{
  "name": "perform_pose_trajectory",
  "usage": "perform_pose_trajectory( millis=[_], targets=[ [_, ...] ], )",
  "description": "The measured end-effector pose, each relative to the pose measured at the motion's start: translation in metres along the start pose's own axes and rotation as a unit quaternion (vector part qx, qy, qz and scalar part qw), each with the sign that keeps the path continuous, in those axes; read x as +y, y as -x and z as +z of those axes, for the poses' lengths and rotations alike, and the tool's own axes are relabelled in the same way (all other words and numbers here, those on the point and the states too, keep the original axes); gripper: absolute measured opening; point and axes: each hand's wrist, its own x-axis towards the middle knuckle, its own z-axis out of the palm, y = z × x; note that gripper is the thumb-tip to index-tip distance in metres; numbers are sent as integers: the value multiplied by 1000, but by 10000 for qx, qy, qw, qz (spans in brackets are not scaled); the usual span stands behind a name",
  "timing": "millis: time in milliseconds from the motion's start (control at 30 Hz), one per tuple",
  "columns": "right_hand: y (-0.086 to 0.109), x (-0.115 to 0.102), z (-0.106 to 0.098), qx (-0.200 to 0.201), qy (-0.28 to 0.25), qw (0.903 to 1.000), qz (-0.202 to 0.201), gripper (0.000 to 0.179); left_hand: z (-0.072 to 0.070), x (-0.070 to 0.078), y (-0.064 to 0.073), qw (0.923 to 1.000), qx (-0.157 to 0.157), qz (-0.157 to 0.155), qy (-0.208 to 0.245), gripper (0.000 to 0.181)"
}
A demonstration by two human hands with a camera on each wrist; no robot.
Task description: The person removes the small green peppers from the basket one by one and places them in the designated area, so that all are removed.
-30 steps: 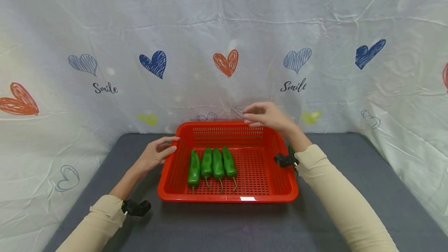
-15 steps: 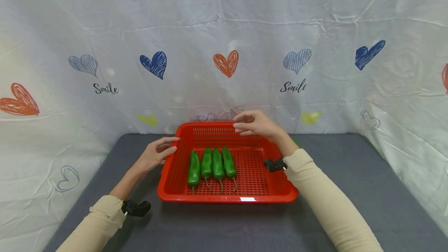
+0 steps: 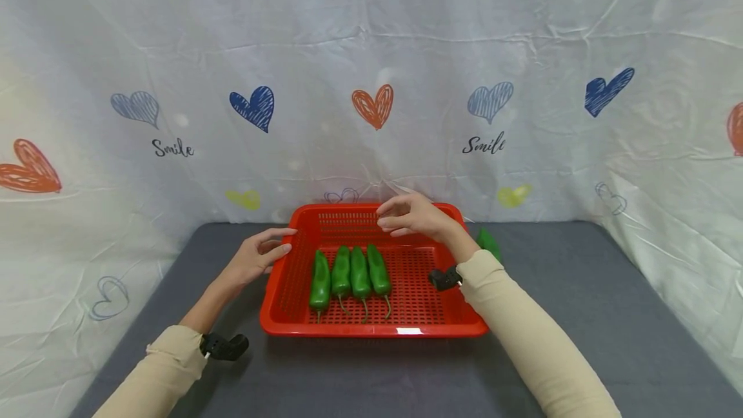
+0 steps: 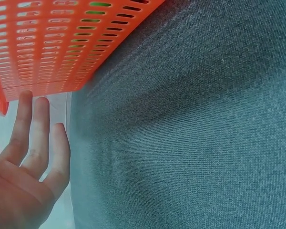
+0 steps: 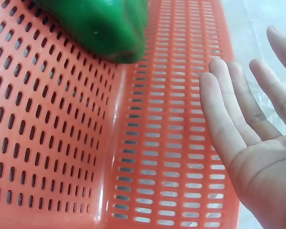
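Observation:
A red plastic basket (image 3: 371, 329) with slotted walls stands on the table. Inside its left half several long green peppers (image 3: 360, 274) lie side by side, stems toward the front. My left hand (image 3: 255, 258) touches the left rim with its fingertips, fingers fairly straight. In the left wrist view the left hand's fingers (image 4: 41, 129) reach up beside the basket's outer wall. Over the back part of the basket, my right hand (image 3: 415, 217) hovers with relaxed fingers and holds nothing. The right wrist view shows the right hand (image 5: 257, 138) near the slotted wall, with one pepper (image 5: 105, 28) beyond.
Right of the basket, partly behind the right forearm, lies another green object (image 3: 489, 244). A dark grey cloth covers the table (image 3: 580, 302). A white curtain (image 3: 429, 50) printed with hearts hangs right behind the table's back edge.
My right hand has moved left and down over the back of the basket, uncovering more of the green object at the right. The left hand and the peppers have stayed in place.

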Motion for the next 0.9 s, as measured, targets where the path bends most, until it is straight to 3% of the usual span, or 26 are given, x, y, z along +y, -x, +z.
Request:
perform_pose_trajectory(
  millis=[400, 900],
  targets=[
    [-12, 8, 10, -153, -29, 9995, 278, 44, -1, -1, -1, 10000, -33, -6, 91, 53],
    [-16, 34, 11, -513, -61, 9956, 777, 49, -1, -3, -1, 10000, -16, 40, 14, 52]
  ],
)
